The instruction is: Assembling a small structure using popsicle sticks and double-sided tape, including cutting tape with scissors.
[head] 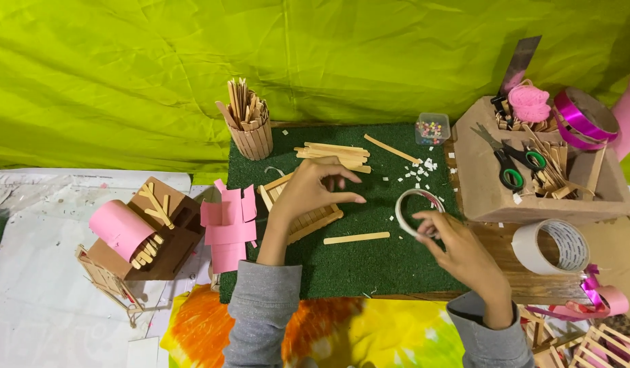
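My left hand (313, 189) rests with fingers spread on a flat panel of wooden craft sticks (308, 217) lying on the green turf mat (369, 262). My right hand (463, 253) pinches the near edge of a small white tape roll (409, 202) on the mat. A single loose craft stick (356, 238) lies between my hands. A stack of craft sticks (333, 155) lies beyond my left hand, with small white scraps (418, 174) scattered near it.
A stick cup full of craft sticks (247, 123) stands at the mat's far left corner. Pink paper pieces (228, 225) and a brown model with a pink roll (141, 232) lie left. At the right are a cardboard box with scissors (516, 163), magenta ribbon (582, 117), a large tape roll (550, 247) and a bead box (432, 129).
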